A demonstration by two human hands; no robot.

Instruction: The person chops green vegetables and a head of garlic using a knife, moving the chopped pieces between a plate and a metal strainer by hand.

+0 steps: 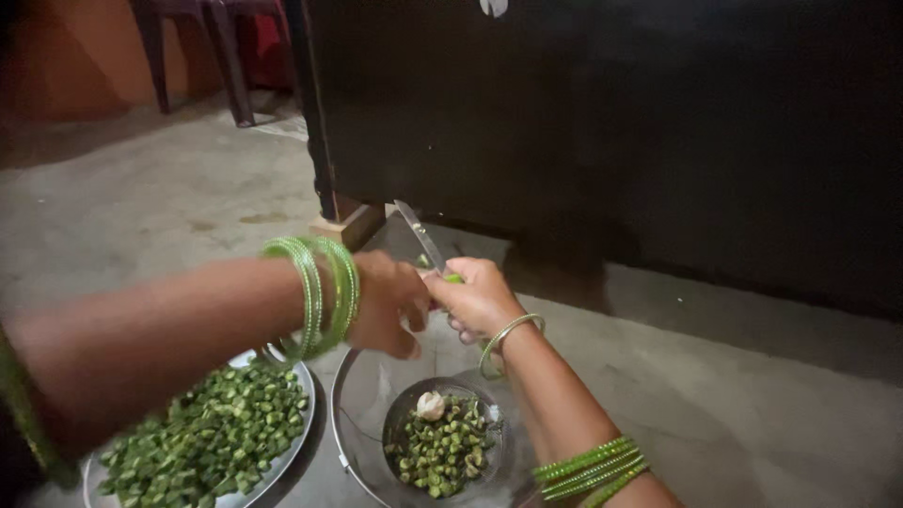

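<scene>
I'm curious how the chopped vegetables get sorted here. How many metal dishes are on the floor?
3. A plate heaped with green pieces at left, a wide plate in the middle below the hands, and a small bowl of pieces sitting on it. None seems hidden.

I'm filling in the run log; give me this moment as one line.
left hand: on green pod | right hand: holds knife, blade up | below: bowl of cut pieces | left: plate heaped with pieces

The scene is dim and warm-toned, with soft light falling on the concrete floor [169,207] from the upper left. The dark panel [611,122] behind swallows nearly all detail. The left forearm [141,339] at the near edge is blurred and stretched, and the picture is grainy overall, with weak shadows.
</scene>
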